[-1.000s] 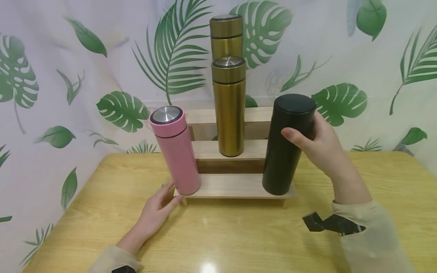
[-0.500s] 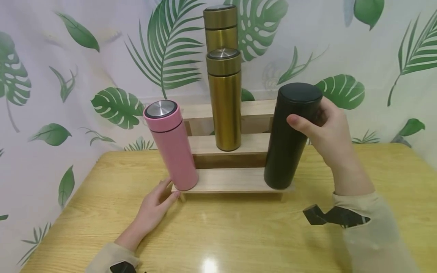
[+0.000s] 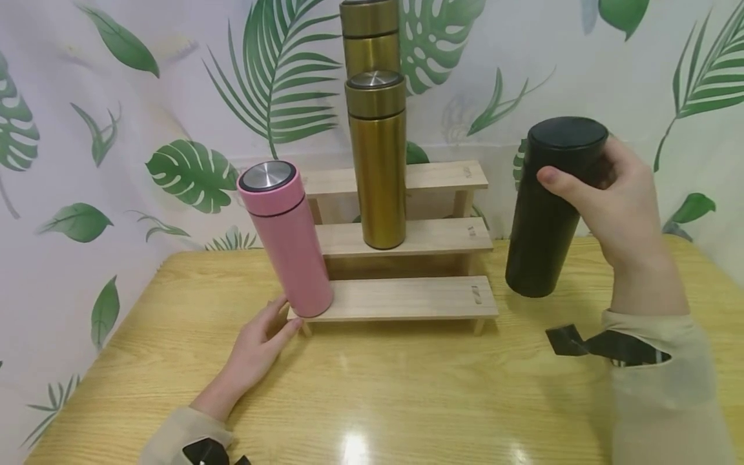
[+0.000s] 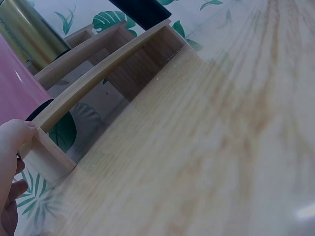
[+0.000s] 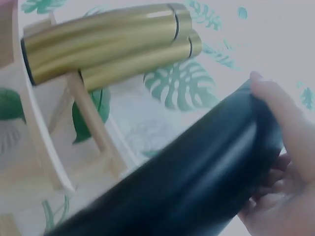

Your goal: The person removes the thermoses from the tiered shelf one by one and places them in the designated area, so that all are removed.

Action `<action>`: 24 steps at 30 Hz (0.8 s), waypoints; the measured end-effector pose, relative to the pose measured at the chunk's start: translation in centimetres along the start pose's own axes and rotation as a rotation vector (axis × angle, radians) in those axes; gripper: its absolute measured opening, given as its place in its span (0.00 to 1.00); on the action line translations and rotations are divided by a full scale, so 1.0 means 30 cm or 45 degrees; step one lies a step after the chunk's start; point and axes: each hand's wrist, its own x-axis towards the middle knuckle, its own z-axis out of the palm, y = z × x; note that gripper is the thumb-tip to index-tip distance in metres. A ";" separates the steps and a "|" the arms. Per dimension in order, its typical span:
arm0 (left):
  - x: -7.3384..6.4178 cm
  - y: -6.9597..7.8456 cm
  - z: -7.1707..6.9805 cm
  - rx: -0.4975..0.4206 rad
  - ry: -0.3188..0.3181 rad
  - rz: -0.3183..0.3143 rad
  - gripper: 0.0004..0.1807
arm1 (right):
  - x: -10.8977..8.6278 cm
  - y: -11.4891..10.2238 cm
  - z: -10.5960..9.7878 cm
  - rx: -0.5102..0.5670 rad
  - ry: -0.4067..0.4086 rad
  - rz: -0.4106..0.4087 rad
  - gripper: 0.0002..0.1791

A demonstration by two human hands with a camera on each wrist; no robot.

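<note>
My right hand (image 3: 610,200) grips a black flask (image 3: 549,206) near its lid and holds it in the air, off the right end of a three-step wooden rack (image 3: 401,298). The right wrist view shows the black flask (image 5: 197,182) with my fingers (image 5: 280,123) curled round it. A pink flask (image 3: 285,239) stands on the lowest step at the left. My left hand (image 3: 264,342) rests on the table with straight fingers touching the rack's left front corner (image 4: 34,142). One gold flask (image 3: 378,158) stands on the middle step, another (image 3: 369,35) behind it on the top step.
The rack stands on a yellow wooden table (image 3: 407,394) against a white curtain with green leaf prints (image 3: 192,174). The table's right edge (image 3: 721,271) is close to the black flask. Bare tabletop lies in front of the rack.
My right hand has lifted the black flask off the lowest step and carried it to the right, clear of the rack. The left hand has stayed at the rack's corner.
</note>
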 end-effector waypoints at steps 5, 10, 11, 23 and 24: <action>0.007 -0.005 -0.003 0.003 0.005 0.019 0.31 | 0.022 0.038 -0.037 -0.354 0.113 0.154 0.31; 0.005 -0.004 -0.002 -0.013 0.004 0.010 0.31 | 0.047 0.090 -0.078 -0.416 0.321 0.256 0.34; 0.004 -0.004 -0.002 -0.015 0.005 0.012 0.31 | 0.050 0.100 -0.086 -0.408 0.363 0.264 0.34; -0.003 0.004 -0.001 -0.008 -0.002 0.002 0.31 | 0.064 0.187 -0.157 -0.469 0.649 0.347 0.42; -0.003 0.006 -0.001 -0.010 -0.002 0.002 0.31 | 0.064 0.193 -0.160 -0.482 0.659 0.347 0.41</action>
